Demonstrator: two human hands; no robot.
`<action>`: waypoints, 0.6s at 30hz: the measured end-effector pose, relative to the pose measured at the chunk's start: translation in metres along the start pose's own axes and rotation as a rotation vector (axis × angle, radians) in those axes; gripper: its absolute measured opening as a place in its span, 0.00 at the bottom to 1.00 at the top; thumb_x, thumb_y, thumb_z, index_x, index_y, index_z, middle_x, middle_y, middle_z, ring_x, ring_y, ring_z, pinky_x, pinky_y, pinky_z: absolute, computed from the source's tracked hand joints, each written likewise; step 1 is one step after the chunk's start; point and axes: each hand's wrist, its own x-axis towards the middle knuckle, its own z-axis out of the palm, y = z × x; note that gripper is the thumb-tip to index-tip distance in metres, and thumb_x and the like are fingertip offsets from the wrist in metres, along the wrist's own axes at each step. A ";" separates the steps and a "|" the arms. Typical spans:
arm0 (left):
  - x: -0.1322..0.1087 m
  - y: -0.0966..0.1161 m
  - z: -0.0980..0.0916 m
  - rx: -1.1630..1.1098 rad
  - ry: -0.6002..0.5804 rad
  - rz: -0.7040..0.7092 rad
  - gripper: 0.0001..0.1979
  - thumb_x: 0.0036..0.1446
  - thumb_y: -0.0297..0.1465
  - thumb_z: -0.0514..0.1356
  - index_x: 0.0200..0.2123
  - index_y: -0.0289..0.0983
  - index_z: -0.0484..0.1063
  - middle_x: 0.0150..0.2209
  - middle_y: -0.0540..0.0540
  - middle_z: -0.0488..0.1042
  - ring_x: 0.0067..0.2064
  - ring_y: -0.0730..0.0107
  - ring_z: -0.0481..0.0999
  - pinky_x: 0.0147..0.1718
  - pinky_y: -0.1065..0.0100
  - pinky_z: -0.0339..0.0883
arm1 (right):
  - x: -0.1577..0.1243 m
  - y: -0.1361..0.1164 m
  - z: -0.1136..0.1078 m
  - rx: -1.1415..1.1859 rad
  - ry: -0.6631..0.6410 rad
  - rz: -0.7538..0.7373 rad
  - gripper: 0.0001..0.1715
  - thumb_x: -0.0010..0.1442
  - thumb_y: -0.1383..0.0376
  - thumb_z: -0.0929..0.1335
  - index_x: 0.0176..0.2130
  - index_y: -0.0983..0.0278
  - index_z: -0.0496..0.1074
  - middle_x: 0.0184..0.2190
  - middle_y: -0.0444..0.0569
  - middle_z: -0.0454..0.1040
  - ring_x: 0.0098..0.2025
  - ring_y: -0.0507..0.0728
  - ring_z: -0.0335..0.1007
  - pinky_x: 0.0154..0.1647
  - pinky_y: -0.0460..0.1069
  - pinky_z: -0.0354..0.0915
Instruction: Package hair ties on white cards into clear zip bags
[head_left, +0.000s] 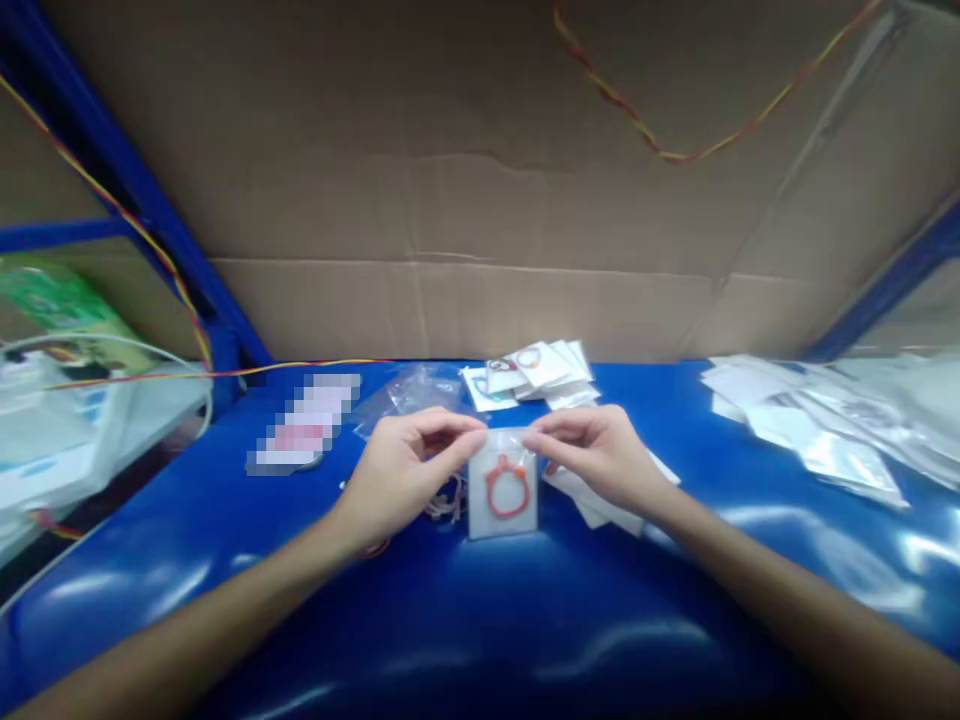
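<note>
Between my two hands a small clear plastic bag [503,490] stands upright over the blue table, with a white card and a red-orange cord bracelet [508,512] inside. My left hand [412,465] pinches the bag's top left corner between thumb and fingers. At the top right corner, my right hand [592,455] pinches it the same way. Loose cord bracelets [448,500] lie behind my left hand, partly hidden by it. White cards [596,505] lie under and beside my right hand.
A pile of bagged bracelets on cards [536,370] lies at the back, with clear empty bags [420,390] to its left. More white packets [795,410] lie at the right. A cardboard wall [450,180] closes the back; a twisted wire [675,157] hangs before it.
</note>
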 end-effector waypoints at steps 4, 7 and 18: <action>0.001 0.001 -0.001 0.076 0.025 0.040 0.11 0.60 0.39 0.67 0.36 0.37 0.83 0.36 0.44 0.84 0.37 0.62 0.80 0.36 0.67 0.71 | -0.001 -0.001 0.000 0.002 -0.017 0.007 0.17 0.61 0.54 0.74 0.36 0.67 0.83 0.31 0.51 0.83 0.30 0.56 0.77 0.29 0.47 0.71; 0.001 0.001 -0.001 0.075 0.029 0.037 0.12 0.60 0.39 0.67 0.35 0.36 0.83 0.34 0.44 0.83 0.35 0.63 0.79 0.35 0.67 0.70 | -0.001 -0.003 0.000 -0.013 -0.020 0.014 0.18 0.61 0.53 0.74 0.34 0.67 0.82 0.26 0.50 0.80 0.26 0.55 0.74 0.27 0.47 0.68; 0.003 0.001 -0.002 -0.008 0.021 -0.023 0.13 0.58 0.40 0.68 0.30 0.35 0.83 0.32 0.46 0.78 0.31 0.69 0.73 0.29 0.70 0.65 | -0.001 -0.004 0.001 -0.091 0.034 -0.017 0.20 0.62 0.51 0.73 0.34 0.66 0.79 0.29 0.49 0.81 0.27 0.54 0.73 0.26 0.47 0.66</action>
